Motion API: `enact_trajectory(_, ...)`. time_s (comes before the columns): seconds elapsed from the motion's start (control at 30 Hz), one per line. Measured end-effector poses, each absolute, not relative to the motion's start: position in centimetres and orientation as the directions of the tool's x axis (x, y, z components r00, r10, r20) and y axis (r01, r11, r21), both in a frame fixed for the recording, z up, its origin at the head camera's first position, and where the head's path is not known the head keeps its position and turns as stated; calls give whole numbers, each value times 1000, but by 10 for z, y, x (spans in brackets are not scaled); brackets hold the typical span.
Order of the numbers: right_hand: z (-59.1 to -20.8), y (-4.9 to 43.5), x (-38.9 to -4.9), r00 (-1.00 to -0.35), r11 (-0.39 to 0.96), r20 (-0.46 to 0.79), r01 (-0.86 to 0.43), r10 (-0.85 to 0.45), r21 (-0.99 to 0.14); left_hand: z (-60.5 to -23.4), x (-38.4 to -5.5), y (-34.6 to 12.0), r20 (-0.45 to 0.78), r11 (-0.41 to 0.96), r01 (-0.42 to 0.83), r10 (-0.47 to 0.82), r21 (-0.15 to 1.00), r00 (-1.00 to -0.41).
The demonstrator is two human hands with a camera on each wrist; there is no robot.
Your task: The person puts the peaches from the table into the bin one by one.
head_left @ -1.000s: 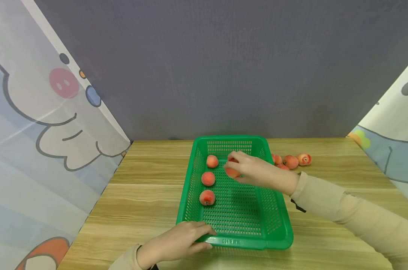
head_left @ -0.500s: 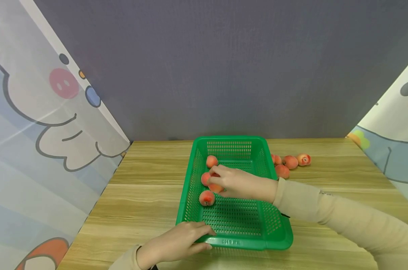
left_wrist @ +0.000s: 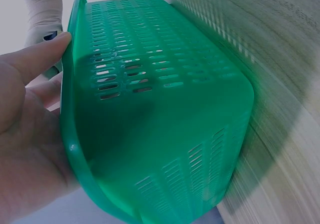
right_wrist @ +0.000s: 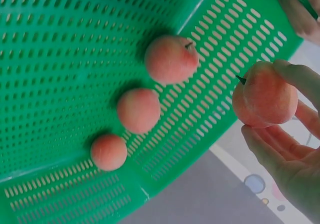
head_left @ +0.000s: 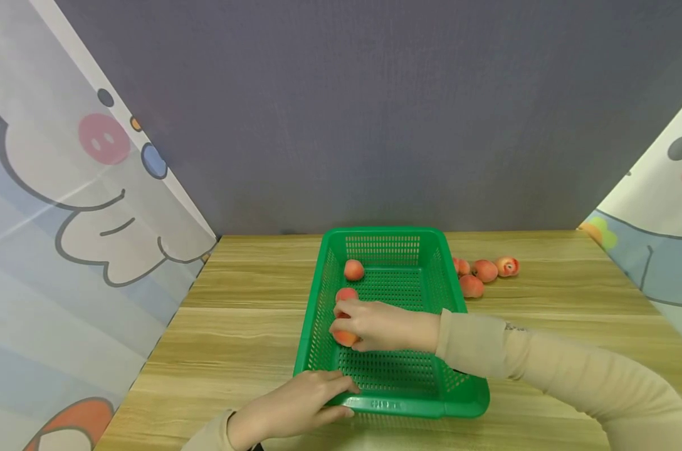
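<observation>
The held peach (right_wrist: 265,95) hangs in the grasp of the right hand (head_left: 366,324), inside the green basket (head_left: 409,404) and beside its left wall. I see the thumb and fingers bent round the fruit, spread only as wide as its girth, with the stem side showing. From the head view it overlaps the nearest of the fruit lying there; I cannot tell how high above the basket floor it is.

To set it down well, I would carry it clear of that neighbour towards the near end, lower it until the mesh takes its weight, then loosen the fingers evenly so it does not roll. Soft skin bruises, I judge, so a light pinch should do. The left hand (head_left: 298,404) grips the near rim at its left corner, fingers over the edge and thumb outside, which ought to steady the basket.

Within the basket, three peaches (right_wrist: 139,110) lie in a row along the left wall, apart from one another; the right side of its floor is bare. Outside, to its right, at least four loose peaches (head_left: 484,270) cluster on the worktop (head_left: 251,326), before a dark partition (head_left: 397,113)
</observation>
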State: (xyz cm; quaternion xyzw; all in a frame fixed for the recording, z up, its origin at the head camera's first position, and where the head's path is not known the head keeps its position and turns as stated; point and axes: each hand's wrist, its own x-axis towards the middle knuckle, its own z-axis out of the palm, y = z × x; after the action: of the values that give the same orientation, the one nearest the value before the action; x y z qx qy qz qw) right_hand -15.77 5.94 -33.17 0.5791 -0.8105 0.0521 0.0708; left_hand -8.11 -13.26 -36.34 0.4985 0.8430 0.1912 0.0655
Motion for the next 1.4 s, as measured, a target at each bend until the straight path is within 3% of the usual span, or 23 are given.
enact_trajectory(0.37,-342,49,-152,-309,309,102,-951,-946,-18,-363,-82,-133,67,437,806,863,400,-501)
enact_trajectory(0.73,-357,40,-153,-372,371,-29,-912,-928,-177,-363,-81,-133,61,441,804,862,399,-503)
enact_trajectory(1.03,-367,36,-151,-305,306,-32,-936,-952,-175,-364,-81,-133,94,428,826,866,368,-491)
enact_trajectory(1.4,-373,32,-150,-276,277,-32,-940,-961,-197,-361,-80,-132,81,434,818,864,378,-496)
